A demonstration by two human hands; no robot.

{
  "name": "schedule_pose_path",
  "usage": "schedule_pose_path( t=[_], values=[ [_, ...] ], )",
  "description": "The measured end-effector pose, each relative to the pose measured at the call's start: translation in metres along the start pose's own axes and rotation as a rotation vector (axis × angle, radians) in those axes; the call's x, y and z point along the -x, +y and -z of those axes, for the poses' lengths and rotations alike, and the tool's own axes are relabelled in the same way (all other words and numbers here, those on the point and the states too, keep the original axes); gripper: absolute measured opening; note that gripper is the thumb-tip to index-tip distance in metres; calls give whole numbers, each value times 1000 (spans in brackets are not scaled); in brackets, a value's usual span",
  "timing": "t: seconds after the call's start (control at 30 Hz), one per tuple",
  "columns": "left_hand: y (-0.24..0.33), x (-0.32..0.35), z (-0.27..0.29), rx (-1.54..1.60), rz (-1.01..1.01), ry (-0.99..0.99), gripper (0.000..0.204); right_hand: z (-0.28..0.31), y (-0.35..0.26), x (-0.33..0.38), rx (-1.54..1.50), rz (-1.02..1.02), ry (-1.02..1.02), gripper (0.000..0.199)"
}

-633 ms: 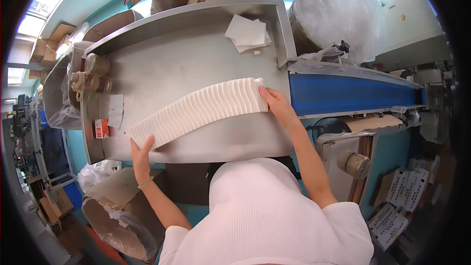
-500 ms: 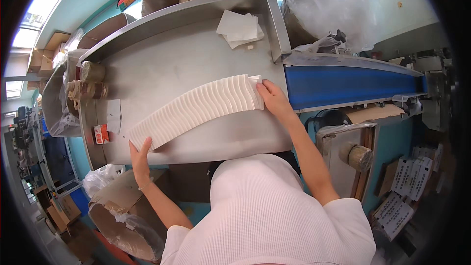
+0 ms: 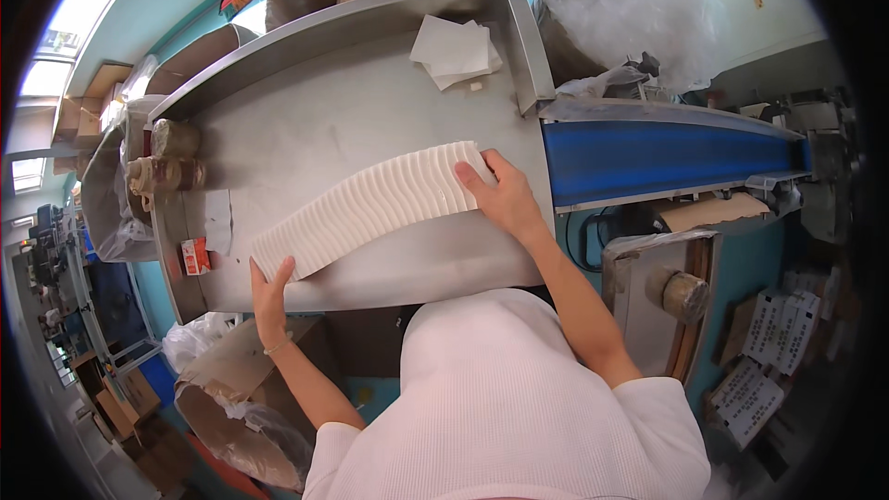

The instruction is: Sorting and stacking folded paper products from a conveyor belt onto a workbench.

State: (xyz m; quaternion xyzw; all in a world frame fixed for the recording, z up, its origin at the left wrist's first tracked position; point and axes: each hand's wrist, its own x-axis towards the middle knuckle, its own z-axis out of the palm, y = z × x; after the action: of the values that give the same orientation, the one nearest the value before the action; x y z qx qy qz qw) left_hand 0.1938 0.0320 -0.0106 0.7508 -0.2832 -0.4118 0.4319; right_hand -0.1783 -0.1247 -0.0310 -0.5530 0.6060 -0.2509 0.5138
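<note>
A long, curved row of thin white pieces (image 3: 370, 204), packed face to face like ribs, lies across the metal tabletop (image 3: 296, 111). What kind of pieces they are I cannot make out. My left hand (image 3: 271, 293) grips the near left end, thumb on the near side and fingers along the end. At the far right end, my right hand (image 3: 505, 194) clasps the row, its thumb on top and its fingers round the outer end. Part of that end is hidden under the hand.
Raised metal edges border the table. White sheets (image 3: 452, 48) lie at its back, with a small red and white box (image 3: 195, 256) and a paper slip (image 3: 218, 222) at left. Tape rolls (image 3: 174, 139) sit at the left edge. A blue conveyor belt (image 3: 667, 159) adjoins the right side.
My right hand has shifted from the very end of the row to a fuller grip over it, thumb on top. The row's right end has moved slightly left, looking more compact.
</note>
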Motion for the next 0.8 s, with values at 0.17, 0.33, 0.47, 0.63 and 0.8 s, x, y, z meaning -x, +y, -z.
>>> schedule_pose_path(
  t=[0.17, 0.33, 0.47, 0.63, 0.8],
  values=[
    [8, -5, -3, -27, 14, 0, 67, 5, 20, 28, -703, -459, -25, 37],
    [12, -11, -5, -49, -25, -56, 64, 35, 60, 41, -707, -296, 69, 38],
    [16, -15, -19, -65, -48, -113, 63, 45, 69, 29, -597, -358, 206, 50],
    [17, -13, -28, -91, -62, -104, 62, 32, 47, 38, -598, -266, 132, 50],
    [18, -12, -29, -75, -60, -114, 60, 55, 85, 54, -574, -351, 10, 35]
  ],
)
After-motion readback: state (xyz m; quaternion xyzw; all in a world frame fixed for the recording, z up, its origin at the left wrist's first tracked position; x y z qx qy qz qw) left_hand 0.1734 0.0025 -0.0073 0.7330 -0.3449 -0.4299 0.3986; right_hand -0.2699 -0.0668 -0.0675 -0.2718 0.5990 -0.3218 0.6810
